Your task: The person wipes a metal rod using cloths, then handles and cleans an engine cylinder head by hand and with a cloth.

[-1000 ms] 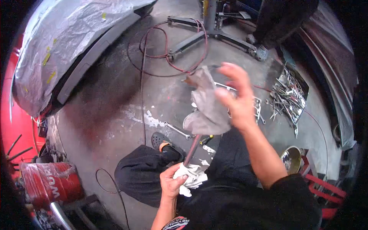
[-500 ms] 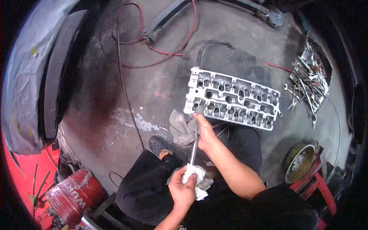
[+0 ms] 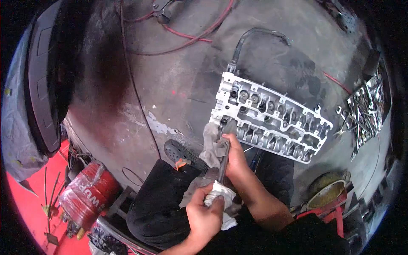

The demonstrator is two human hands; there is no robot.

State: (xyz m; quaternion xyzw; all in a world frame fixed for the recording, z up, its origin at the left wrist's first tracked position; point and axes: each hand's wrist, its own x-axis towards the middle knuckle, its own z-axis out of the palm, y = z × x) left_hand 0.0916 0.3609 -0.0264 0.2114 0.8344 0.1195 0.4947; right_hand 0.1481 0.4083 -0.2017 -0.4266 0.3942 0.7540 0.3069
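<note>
White cloth [image 3: 220, 194] sits bunched in our left hand [image 3: 205, 214], the fingers closed round it at the near end of a metal rod [image 3: 222, 170]; our right hand [image 3: 235, 156] has its fingers wrapped about the rod farther along, with a grey rag [image 3: 210, 146] beside them; the rod's far end shows by the near left corner of a metal engine part [image 3: 278, 124]; tools [image 3: 369, 111] lie heaped on the floor [image 3: 178, 91] beyond that part's right edge.
</note>
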